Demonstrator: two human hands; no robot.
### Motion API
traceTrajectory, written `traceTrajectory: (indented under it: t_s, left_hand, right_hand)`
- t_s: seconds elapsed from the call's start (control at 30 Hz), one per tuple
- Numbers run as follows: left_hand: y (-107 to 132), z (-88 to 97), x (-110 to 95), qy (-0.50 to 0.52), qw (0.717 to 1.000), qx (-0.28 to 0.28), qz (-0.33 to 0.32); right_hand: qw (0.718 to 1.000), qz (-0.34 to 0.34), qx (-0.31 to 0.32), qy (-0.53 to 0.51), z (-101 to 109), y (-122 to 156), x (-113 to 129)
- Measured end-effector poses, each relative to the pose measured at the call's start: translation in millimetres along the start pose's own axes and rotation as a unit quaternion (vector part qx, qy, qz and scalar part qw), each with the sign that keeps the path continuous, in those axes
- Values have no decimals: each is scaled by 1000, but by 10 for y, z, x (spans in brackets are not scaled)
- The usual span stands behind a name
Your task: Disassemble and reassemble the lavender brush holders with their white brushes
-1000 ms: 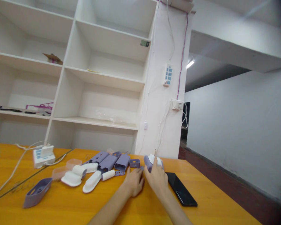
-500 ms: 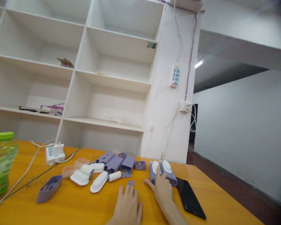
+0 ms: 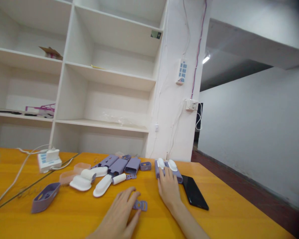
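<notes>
My left hand [image 3: 121, 214] lies on the orange table [image 3: 72, 215] with fingers spread, its fingertips on a small flat purple clip [image 3: 140, 205]. My right hand [image 3: 168, 190] rests palm down with its fingers on two purple-and-white assembled devices [image 3: 168, 167] lying side by side. A heap of purple shells [image 3: 121, 165] and white parts [image 3: 102, 185] lies to the left of both hands. One purple shell [image 3: 44, 197] sits apart at the far left.
A black phone [image 3: 193, 195] lies right of my right hand. A white power strip [image 3: 48, 161] with cables sits at the back left, small clear tubs [image 3: 70, 173] near it. White shelving [image 3: 109, 76] stands behind the table. The table's right edge drops to a dark floor.
My left hand has drawn back toward me, dragging the small purple clip away from the heap. My right hand stays on the two devices. The camera has swung slightly.
</notes>
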State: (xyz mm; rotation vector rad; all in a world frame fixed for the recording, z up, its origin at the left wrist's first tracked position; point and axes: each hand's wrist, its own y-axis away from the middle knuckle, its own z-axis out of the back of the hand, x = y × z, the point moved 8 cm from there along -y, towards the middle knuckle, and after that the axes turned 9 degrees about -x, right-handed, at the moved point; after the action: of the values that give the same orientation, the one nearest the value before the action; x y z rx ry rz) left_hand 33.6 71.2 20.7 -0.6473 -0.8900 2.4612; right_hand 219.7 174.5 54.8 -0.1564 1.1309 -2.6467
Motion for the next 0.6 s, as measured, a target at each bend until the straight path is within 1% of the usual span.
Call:
traceTrajectory:
  t_s: [0.07, 0.13, 0.17, 0.23, 0.33, 0.4, 0.47, 0.5, 0.53, 0.6]
  left_hand:
    - [1, 18, 156, -37, 999, -33, 1]
    - [11, 66, 297, -63, 996, -54, -10]
    - [17, 102, 361, -73, 995, -62, -17]
    - [29, 186, 462, -86, 993, -74, -31]
    - [37, 287, 572, -95, 992, -83, -31]
    - [27, 286, 636, -99, 992, -72, -16]
    - [-3, 204, 697, -103, 994, -41, -6]
    - [-25, 148, 726, -105, 994, -27, -5]
    - [-46, 63, 768, -109, 994, 1, 0]
    - [-88, -88, 864, -117, 992, 37, 24]
  right_hand:
    - [998, 48, 4, -51, 74, 50, 236]
    - [993, 70, 4, -95, 94, 31, 509]
    - [992, 67, 2, -111, 72, -31, 637]
    - [990, 45, 3, -131, -44, -274, 865]
    - [990, -11, 13, -142, -347, -847, 1074]
    - [988, -43, 36, -143, -600, -1230, 1152]
    - [984, -61, 75, -148, -866, -1519, 1213]
    - [982, -65, 95, -153, -988, -1618, 1234]
    - [979, -69, 112, -157, -1095, -1686, 1247]
    - [974, -75, 136, -165, -1253, -1746, 1251]
